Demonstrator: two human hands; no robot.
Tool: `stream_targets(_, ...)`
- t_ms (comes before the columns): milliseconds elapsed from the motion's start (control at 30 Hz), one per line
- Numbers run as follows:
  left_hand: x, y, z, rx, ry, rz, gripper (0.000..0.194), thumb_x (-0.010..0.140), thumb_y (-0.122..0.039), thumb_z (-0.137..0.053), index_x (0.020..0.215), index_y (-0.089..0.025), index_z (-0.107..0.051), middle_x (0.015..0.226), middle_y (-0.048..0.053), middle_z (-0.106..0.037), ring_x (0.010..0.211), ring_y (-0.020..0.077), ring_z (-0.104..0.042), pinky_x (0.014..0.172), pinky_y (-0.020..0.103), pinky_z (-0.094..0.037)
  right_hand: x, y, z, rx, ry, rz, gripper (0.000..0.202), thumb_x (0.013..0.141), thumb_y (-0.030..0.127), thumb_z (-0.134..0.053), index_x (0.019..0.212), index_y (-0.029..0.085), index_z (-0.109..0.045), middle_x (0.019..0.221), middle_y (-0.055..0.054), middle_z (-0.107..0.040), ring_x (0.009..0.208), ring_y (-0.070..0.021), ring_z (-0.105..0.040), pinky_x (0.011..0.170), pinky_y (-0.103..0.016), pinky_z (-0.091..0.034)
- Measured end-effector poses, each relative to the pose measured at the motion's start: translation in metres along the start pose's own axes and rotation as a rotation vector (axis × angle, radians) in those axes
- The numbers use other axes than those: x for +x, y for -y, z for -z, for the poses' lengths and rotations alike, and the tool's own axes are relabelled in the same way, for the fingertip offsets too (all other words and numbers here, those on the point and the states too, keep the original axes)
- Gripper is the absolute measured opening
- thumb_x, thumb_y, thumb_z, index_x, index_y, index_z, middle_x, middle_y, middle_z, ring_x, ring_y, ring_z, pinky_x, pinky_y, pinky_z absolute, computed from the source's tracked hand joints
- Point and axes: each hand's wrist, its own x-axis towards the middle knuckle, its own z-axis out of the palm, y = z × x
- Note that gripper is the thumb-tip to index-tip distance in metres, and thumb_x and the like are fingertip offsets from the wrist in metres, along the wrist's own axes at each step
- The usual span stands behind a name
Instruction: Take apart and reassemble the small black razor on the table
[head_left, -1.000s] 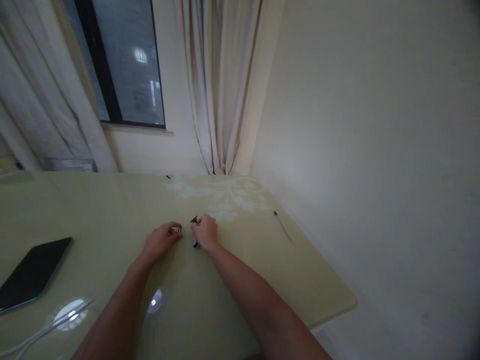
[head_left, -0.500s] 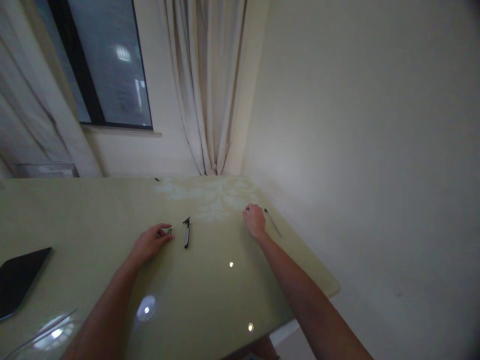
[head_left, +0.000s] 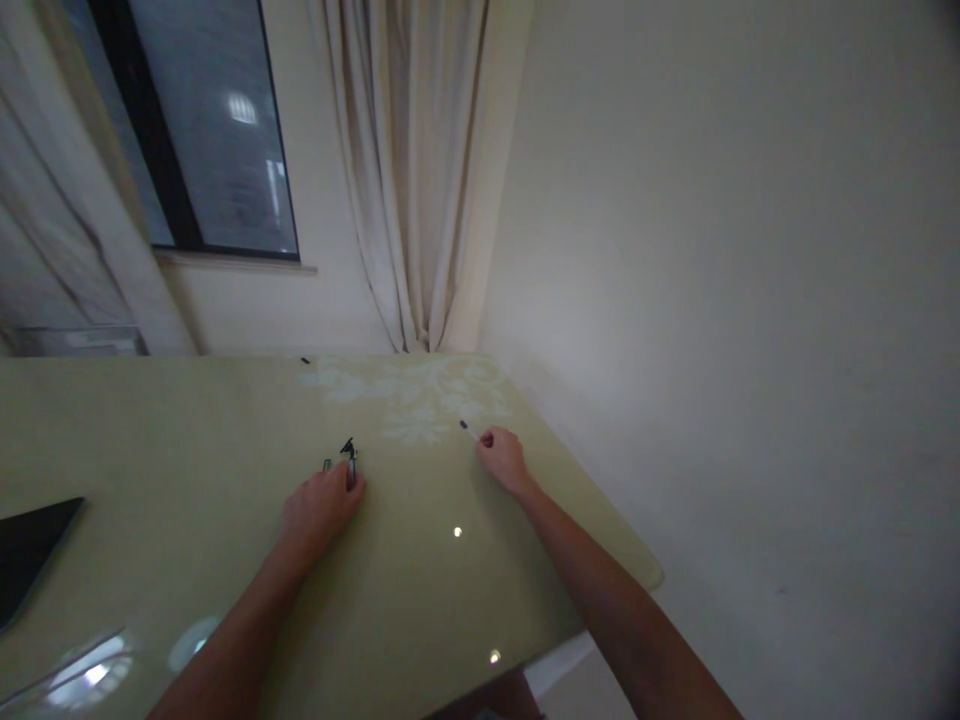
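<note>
In the head view my left hand (head_left: 324,503) is closed round the handle of a razor (head_left: 349,452), whose dark head points away from me. Just left of the razor, beyond my knuckles, a small dark-and-green piece (head_left: 327,465) rests on the table. To the right, my right hand (head_left: 504,457) pinches a slim pale stick (head_left: 470,431) with a dark tip. The tip points away and to the left, and the fingers hide the rest of the stick. Its exact kind cannot be made out.
The glossy table (head_left: 420,580) has its right edge along the wall (head_left: 675,300). A flat black object (head_left: 34,550) lies at far left. One tiny dark piece (head_left: 305,360) is near the back edge. Curtains (head_left: 420,180) hang by the window (head_left: 217,130).
My left hand has left the small green piece and closed on the razor to its right. My right hand has taken hold of the pale stick and shifted it left.
</note>
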Motion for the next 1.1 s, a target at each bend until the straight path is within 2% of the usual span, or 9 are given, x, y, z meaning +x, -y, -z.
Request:
stream_targets(67,0.0,0.006,0.003,0.001,0.006,0.014,0.038,0.097,-0.046,-0.037,0.087,-0.021,-0.065,0.09,0.017,-0.075,0.084,0.0349,-0.073,0.07,0.04,-0.05,-0.008,0.045,-0.025,0.177,0.062,0.06,0.01,0.079,0.012,-0.066,0.079,0.019,-0.073,0.081,-0.007,-0.075,0.076,-0.0208,-0.067,0.068,-0.028,-0.043)
stream_targets(167,-0.001,0.009,0.007,-0.013,0.042,0.017,0.037,0.096,-0.049,-0.04,0.086,-0.022,-0.064,0.088,0.015,-0.075,0.084,0.0337,-0.073,0.069,0.038,-0.05,-0.019,0.106,-0.058,0.229,0.143,0.103,0.005,0.076,0.016,-0.071,0.076,0.02,-0.073,0.08,-0.005,-0.075,0.077,-0.0205,-0.068,0.069,-0.028,-0.044)
stream_targets(233,-0.001,0.007,0.008,-0.015,0.049,0.02,0.039,0.096,-0.05,-0.039,0.085,-0.023,-0.064,0.088,0.015,-0.075,0.084,0.0337,-0.073,0.069,0.038,-0.05,-0.024,0.134,-0.074,0.166,0.181,0.06,0.003,0.078,0.019,-0.071,0.078,0.02,-0.073,0.084,-0.007,-0.076,0.083,-0.0227,-0.068,0.072,-0.03,-0.045)
stream_targets(300,0.0,0.006,0.007,-0.013,0.045,0.021,0.039,0.096,-0.049,-0.038,0.085,-0.022,-0.065,0.089,0.016,-0.076,0.085,0.0337,-0.073,0.068,0.038,-0.05,-0.028,0.148,-0.084,0.111,0.185,0.044,0.007,0.08,0.021,-0.069,0.085,0.019,-0.073,0.092,-0.01,-0.077,0.091,-0.0255,-0.069,0.076,-0.031,-0.046)
stream_targets(400,0.003,0.009,0.008,-0.027,0.048,0.009,0.042,0.095,-0.053,-0.039,0.083,-0.022,-0.065,0.088,0.016,-0.076,0.084,0.0338,-0.073,0.068,0.037,-0.05,-0.032,0.153,-0.091,0.057,0.187,0.032,0.016,0.082,0.022,-0.067,0.097,0.017,-0.072,0.101,-0.015,-0.075,0.097,-0.0277,-0.068,0.077,-0.032,-0.047)
stream_targets(500,0.01,0.021,0.011,-0.068,0.025,0.05,0.05,0.093,-0.062,-0.039,0.082,-0.021,-0.066,0.085,0.016,-0.076,0.083,0.035,-0.073,0.067,0.038,-0.05,-0.037,0.152,-0.091,0.035,0.197,0.032,0.023,0.083,0.024,-0.066,0.104,0.017,-0.069,0.102,-0.016,-0.074,0.095,-0.0286,-0.069,0.075,-0.033,-0.048)
stream_targets(667,0.022,0.041,0.009,-0.106,-0.087,0.117,0.044,0.092,-0.055,-0.046,0.101,-0.018,-0.067,0.101,0.018,-0.077,0.092,0.0351,-0.072,0.072,0.039,-0.051,-0.039,0.153,-0.085,0.012,0.221,0.063,0.027,0.082,0.023,-0.066,0.108,0.016,-0.066,0.103,-0.017,-0.074,0.096,-0.0304,-0.07,0.078,-0.035,-0.049)
stream_targets(833,0.029,0.039,0.003,-0.136,-0.111,0.103,0.036,0.093,-0.043,-0.045,0.098,-0.017,-0.069,0.101,0.018,-0.077,0.096,0.035,-0.072,0.076,0.039,-0.051,-0.036,0.155,-0.084,0.05,0.214,0.017,0.026,0.081,0.024,-0.068,0.106,0.015,-0.067,0.105,-0.019,-0.073,0.097,-0.0328,-0.071,0.076,-0.037,-0.049)
stream_targets(1100,0.036,0.038,0.004,-0.105,-0.101,0.16,0.043,0.092,-0.045,-0.044,0.102,-0.013,-0.071,0.102,0.023,-0.076,0.098,0.0381,-0.072,0.08,0.042,-0.052,-0.035,0.159,-0.086,0.043,0.202,-0.065,0.026,0.081,0.025,-0.068,0.105,0.015,-0.069,0.107,-0.019,-0.074,0.098,-0.0303,-0.072,0.075,-0.033,-0.051)
